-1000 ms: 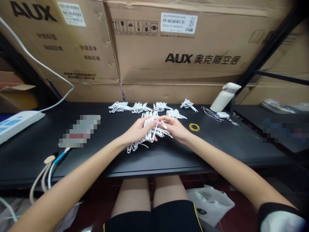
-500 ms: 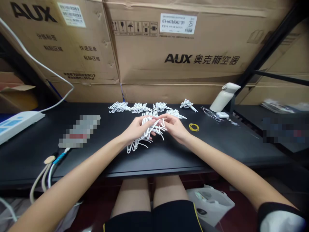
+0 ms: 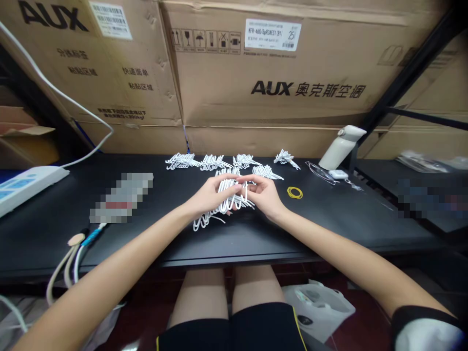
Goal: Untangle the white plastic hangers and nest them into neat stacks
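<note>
Cartons [image 3: 215, 80]: brown, printed AUX, standing along the back of the table.
Table [image 3: 256, 246]: black top, bearing the items below except the bag.
Bag [image 3: 329, 317]: translucent, below the table's front edge, right of the person's legs.
Strip [image 3: 29, 187]: white power strip, far left, cable rising from its end.
Grey item [image 3: 122, 197]: pixelated, identity not legible, well left of the hands.
Bottle [image 3: 338, 148]: pale, back right, beside the black frame.
Left hand [image 3: 212, 195]: grasping the bunch, thumb laid across its near face, fingers partly hidden behind.
Right hand [image 3: 266, 197]: fingers and thumb bent in against the bunch's right end; whether they pinch a hook cannot be told.
Bunch [image 3: 228, 195]: white hooks, side by side, in the left hand's hold, between the 2 hands and touching each.
Piles [image 3: 180, 161]: white hooks, 4 in the back row; 2 more just behind the hands, 1 of these partly covered; 1 more lying below the left hand, nearer the front edge.
Glasses [image 3: 321, 173]: near the bottle's base.
Case [image 3: 338, 174]: small, white, just beside the glasses.
Bands [image 3: 294, 192]: yellow loops, flat on the table, right of the right hand, apart from it.
</note>
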`<state>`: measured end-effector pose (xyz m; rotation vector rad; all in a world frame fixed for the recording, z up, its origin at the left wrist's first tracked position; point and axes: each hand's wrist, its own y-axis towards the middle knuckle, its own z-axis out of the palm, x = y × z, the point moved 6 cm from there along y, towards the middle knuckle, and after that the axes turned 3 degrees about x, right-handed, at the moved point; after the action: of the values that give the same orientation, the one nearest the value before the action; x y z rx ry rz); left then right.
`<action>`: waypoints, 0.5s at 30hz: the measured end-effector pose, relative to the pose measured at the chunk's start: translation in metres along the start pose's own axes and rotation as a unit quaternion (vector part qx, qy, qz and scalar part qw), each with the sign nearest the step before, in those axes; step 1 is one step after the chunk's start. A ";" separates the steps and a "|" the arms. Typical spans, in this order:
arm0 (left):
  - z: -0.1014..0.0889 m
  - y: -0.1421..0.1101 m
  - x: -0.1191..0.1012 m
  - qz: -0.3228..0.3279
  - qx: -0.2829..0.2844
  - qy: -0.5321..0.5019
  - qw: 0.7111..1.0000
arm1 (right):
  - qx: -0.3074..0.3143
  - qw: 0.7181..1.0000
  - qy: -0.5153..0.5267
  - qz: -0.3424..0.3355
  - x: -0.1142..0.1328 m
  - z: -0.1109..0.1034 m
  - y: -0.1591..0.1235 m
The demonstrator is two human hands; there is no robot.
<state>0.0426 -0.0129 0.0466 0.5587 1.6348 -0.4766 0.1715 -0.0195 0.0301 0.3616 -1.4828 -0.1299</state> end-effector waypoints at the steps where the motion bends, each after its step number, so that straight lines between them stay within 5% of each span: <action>1: 0.000 0.000 0.000 0.000 0.004 0.002 1.000 | 0.000 1.000 0.000 0.000 -0.001 -0.001 0.000; 15: -0.001 0.001 0.004 0.025 0.011 0.044 0.999 | 0.042 0.993 -0.055 -0.094 0.009 0.004 -0.004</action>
<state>0.0422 -0.0108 0.0427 0.6431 1.6959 -0.4383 0.1686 -0.0267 0.0377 0.5712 -1.5643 -0.2418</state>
